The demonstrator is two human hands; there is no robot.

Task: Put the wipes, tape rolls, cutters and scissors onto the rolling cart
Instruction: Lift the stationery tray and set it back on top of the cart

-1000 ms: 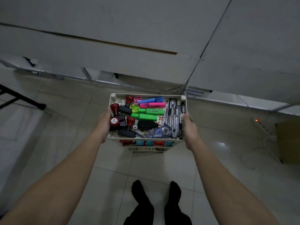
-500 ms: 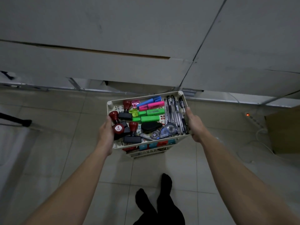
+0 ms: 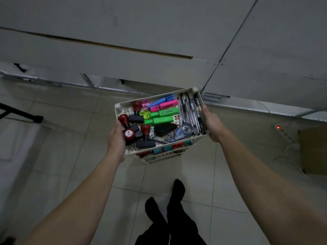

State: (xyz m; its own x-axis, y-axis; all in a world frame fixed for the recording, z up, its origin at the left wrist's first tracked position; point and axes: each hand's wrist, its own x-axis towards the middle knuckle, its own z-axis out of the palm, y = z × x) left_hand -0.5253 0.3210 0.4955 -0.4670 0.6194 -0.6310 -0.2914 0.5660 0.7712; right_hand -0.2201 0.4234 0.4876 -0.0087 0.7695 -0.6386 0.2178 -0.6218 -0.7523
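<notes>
The rolling cart (image 3: 160, 121), its top tray filled with stamps (image 3: 136, 128) and pens (image 3: 191, 114), is gripped at both ends by the left hand (image 3: 117, 138) and right hand (image 3: 212, 126), probably for steering; no wipes or scissors are seen near it.

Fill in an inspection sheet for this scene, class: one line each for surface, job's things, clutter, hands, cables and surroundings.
Surface: pale tiled floor; no table seen.
Job's things: cart, its top tray turned at an angle; wipes, tape rolls, cutters and scissors not seen.
Clutter: top tray holds stamps, highlighters, pens, correction tape; lower tiers mostly hidden.
Hands: left hand grips the tray's left rim; right hand grips its right rim.
Cables: power strip with a red light and a white cord on the floor at right.
Surroundings: grey wall panels; box at right; black stand leg at left.
</notes>
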